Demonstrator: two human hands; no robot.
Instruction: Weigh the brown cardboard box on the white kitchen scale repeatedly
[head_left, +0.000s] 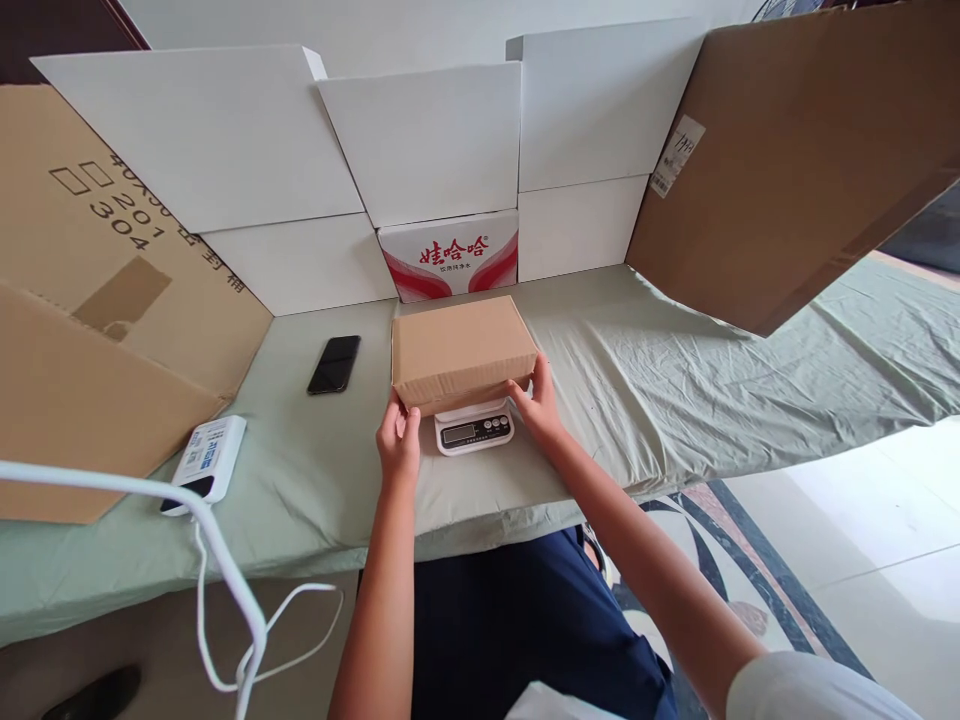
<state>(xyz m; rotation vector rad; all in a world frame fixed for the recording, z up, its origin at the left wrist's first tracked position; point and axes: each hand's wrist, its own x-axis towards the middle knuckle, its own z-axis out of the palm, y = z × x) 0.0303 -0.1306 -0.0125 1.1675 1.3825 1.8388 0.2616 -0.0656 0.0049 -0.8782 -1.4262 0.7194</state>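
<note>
One small brown box (465, 345) sits clamped between the person's two hands, and I'll read the clock from that box, with twelve on its far side. The left hand (399, 438) is at about half past seven, closed on the near left corner, its thumb against the near face. The right hand (534, 400) is at four, closed on the opposite near corner, thumb in front and fingers along the side. So the box lies just beyond the grip at twelve, most of its length reaching away from the fingers and its flat top uncovered.

At six, a white digital scale (475, 432) pokes out from under the near edge, its display and buttons showing between the wrists. Whether its plate bears the box's full weight, I can't tell from here.

Close to nine, a black phone (334, 365) lies flat on the cloth-covered worktop (300, 450); farther out at eight there's a white device (210, 460) with a printed label. At twelve, near the box, stands a white carton with red lettering (450, 255). Big brown cardboard panels flank everything, one (795, 160) at two, the other (127, 230) toward half past nine.
</note>
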